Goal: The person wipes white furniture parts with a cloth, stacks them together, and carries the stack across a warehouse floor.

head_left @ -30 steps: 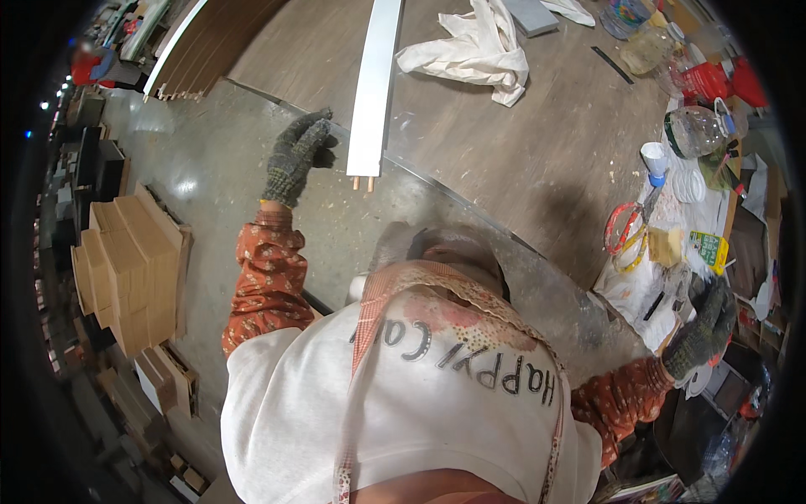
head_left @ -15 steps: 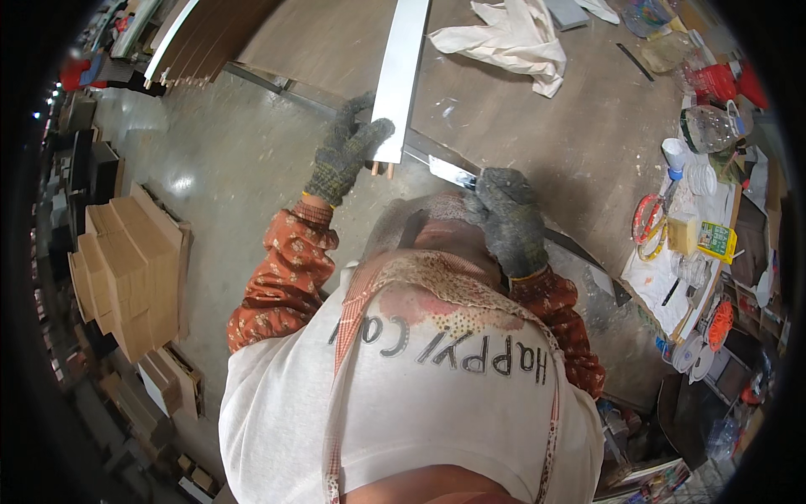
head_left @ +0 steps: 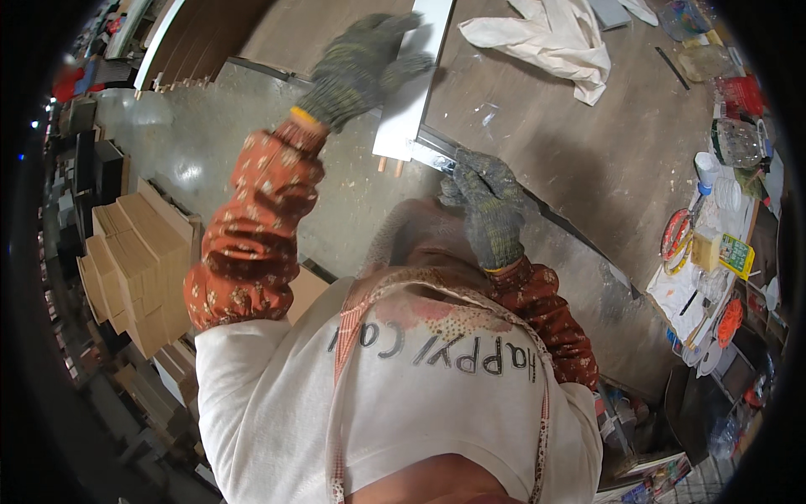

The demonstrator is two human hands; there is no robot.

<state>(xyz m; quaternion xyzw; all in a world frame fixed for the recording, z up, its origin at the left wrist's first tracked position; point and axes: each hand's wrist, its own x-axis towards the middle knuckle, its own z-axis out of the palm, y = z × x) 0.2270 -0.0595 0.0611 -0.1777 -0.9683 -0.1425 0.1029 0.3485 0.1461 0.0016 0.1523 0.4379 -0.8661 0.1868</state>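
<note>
Worktop [head_left: 604, 160] brown, runs across upper right, metal strip along its near edge; cloth [head_left: 554, 38] crumpled at far side; clutter of small items at right edge; cardboard stacks [head_left: 134, 260] on floor at left; white board [head_left: 420, 76] lies on worktop, near end overhanging edge, two dowels [head_left: 389, 165] sticking out of that end; left hand [head_left: 365, 63], gloved, fingers spread, pressed flat on board, not clenched; right hand [head_left: 487, 202], gloved, curled at strip just beside board end; whether it grips anything, cannot tell.
</note>
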